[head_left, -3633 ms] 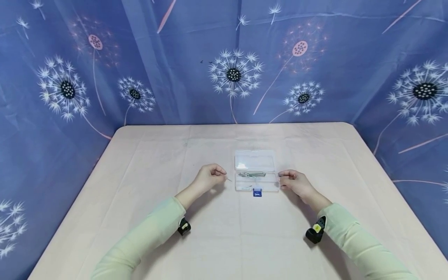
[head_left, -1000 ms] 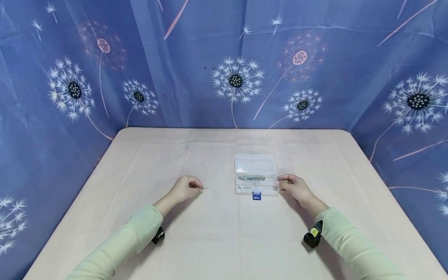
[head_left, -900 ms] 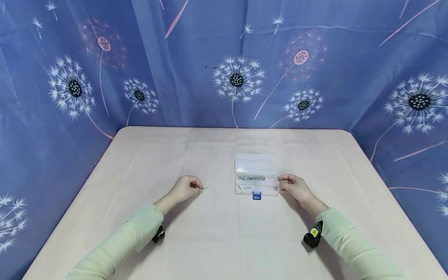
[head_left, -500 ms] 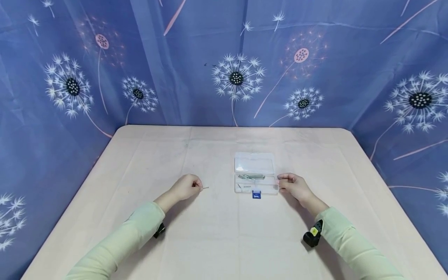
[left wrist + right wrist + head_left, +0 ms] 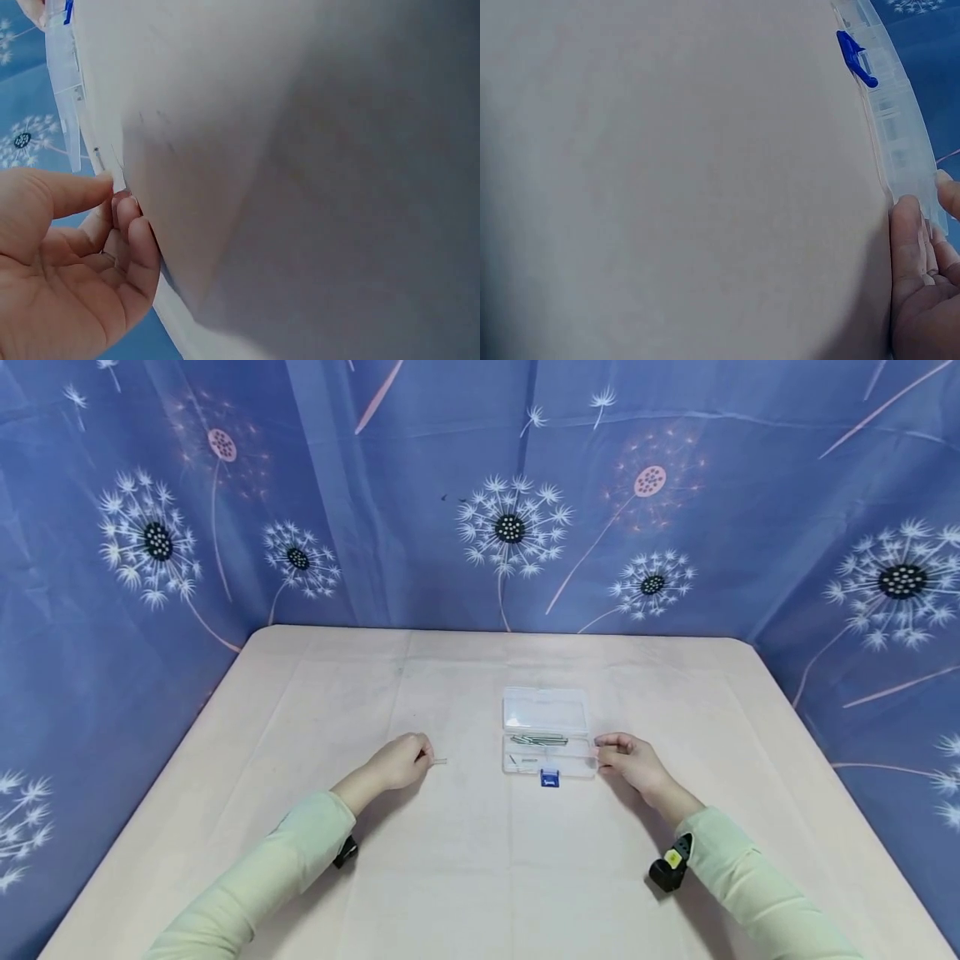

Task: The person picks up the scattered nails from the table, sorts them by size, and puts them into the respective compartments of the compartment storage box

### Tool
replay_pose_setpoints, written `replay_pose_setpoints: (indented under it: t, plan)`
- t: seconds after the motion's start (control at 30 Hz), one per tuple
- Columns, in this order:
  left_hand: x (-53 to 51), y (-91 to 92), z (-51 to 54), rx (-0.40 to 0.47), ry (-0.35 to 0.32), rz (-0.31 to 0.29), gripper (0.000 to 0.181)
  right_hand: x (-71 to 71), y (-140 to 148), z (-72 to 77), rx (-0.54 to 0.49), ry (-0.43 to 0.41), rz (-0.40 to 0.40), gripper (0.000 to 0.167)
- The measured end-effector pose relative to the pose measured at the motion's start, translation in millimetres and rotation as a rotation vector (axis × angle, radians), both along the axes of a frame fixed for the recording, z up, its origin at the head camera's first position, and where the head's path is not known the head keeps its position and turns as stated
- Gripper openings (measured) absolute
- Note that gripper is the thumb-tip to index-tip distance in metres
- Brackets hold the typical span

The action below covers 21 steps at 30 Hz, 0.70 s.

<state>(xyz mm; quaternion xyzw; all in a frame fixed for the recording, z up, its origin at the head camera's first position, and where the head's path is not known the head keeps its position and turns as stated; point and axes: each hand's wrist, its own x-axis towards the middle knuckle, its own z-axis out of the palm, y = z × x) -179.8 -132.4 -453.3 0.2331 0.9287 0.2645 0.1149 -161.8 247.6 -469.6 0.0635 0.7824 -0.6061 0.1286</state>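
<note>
In the head view my left hand (image 5: 402, 762) is low over the table, left of the box. Its thumb and fingertips pinch a thin, pale, nail-like piece (image 5: 441, 762) whose end juts out to the right; its exact kind is too small to tell. My right hand (image 5: 632, 762) grips the right end of a clear plastic compartment box (image 5: 577, 767), thumb and fingers on either side of its wall in the right wrist view. The lid (image 5: 546, 708) lies back, away from me. Long, thin greenish metal rods (image 5: 538, 739) fill the far compartment. A few tiny pieces (image 5: 528, 761) lie in the near one.
A blue latch (image 5: 550, 778) hangs at the box's front edge. The table (image 5: 450, 877) wears a pale cloth. Blue dandelion-print curtains (image 5: 420, 568) enclose its back and sides. Both wrists carry a small black camera (image 5: 669, 864).
My left hand has drawn away from the box to the left with the thin piece, then turned so its back faces up more. My right hand stays at the box end.
</note>
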Motion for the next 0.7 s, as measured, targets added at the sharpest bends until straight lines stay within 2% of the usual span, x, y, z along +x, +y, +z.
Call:
replay_pose_setpoints:
  t: [0.27, 0.4, 0.5, 0.7]
  plan:
    - [-0.9, 4.5, -0.9, 0.163, -0.077, 0.040, 0.008, -0.6, 0.6, -1.5, -0.017, -0.001, 0.004, 0.044]
    - [-2.5, 9.3, 0.5, 0.275, -0.119, 0.065, 0.008, 0.0, 0.4, -1.1, -0.028, 0.005, 0.011, 0.045]
    - [-3.3, 12.8, 2.5, 0.354, -0.145, 0.096, 0.008, 0.4, 0.2, -0.3, -0.032, 0.008, 0.015, 0.045]
    - [-4.9, 20.1, 5.4, 0.454, -0.179, 0.157, 0.006, -0.3, 1.3, -0.5, -0.035, 0.012, 0.023, 0.045]
